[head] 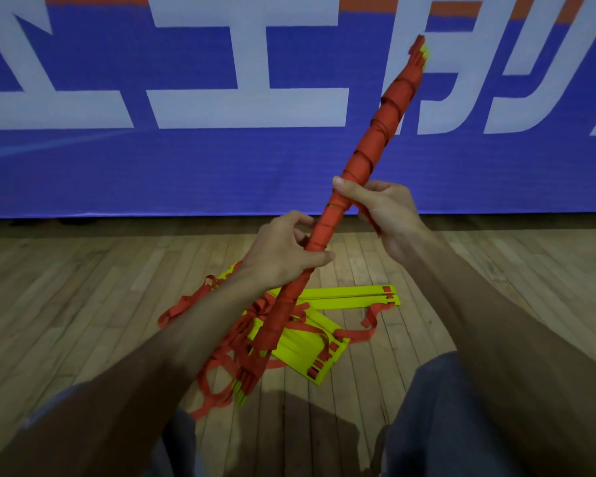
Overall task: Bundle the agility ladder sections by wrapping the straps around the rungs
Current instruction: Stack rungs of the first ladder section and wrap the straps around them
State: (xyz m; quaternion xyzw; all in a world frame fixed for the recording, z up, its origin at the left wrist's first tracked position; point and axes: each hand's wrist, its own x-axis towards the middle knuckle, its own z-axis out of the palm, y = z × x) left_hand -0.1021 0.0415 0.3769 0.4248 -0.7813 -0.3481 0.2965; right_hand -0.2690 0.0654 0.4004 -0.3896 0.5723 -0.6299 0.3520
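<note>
A long bundle of yellow rungs wrapped in red strap [375,139] slants from lower left up to upper right in front of me. My left hand [283,251] grips its middle, fingers curled round it. Just above, my right hand [382,211] holds the bundle too, thumb laid along the strap. Yellow rung tips stick out at both ends. Below on the floor lie loose yellow rungs [344,297] tangled with red straps [186,306].
I sit on a wooden floor [83,287] with my knees in blue trousers [437,407] at the bottom. A blue banner with large white characters [186,160] stands close behind the pile.
</note>
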